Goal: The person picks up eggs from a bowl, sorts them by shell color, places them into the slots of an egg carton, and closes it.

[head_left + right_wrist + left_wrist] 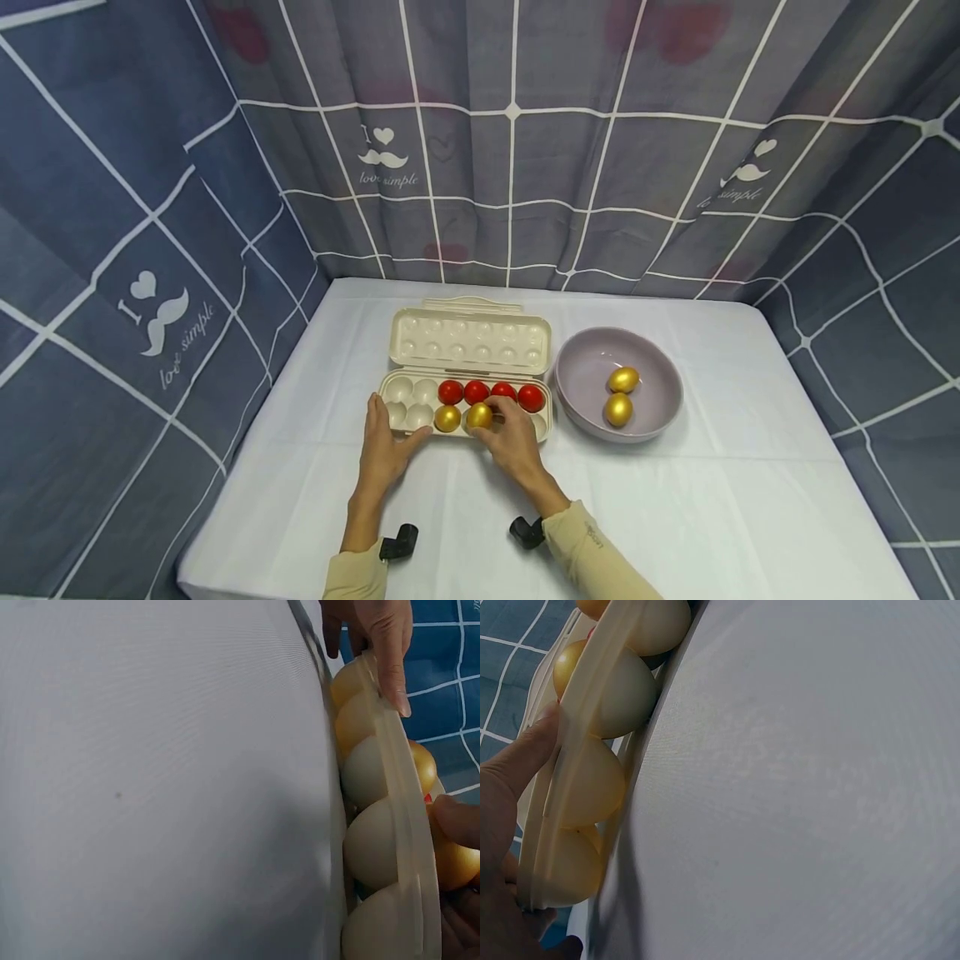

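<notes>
The left hand (384,450) rests flat-fingered against the tray (397,414), seemingly to steady it. The right hand (513,433) has its fingers pinched round a gold egg (479,416), seating it beside another gold egg (447,418).

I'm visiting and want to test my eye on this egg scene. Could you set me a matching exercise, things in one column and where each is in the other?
Things:
1. red eggs
2. two loose gold eggs
3. gold egg under the right hand
4. left hand

Places:
A. in the grey bowl
B. front row of the egg tray
C. back row of the egg tray
D. resting on the tray's front left edge

Pairs: 1-C, 2-A, 3-B, 4-D
</notes>
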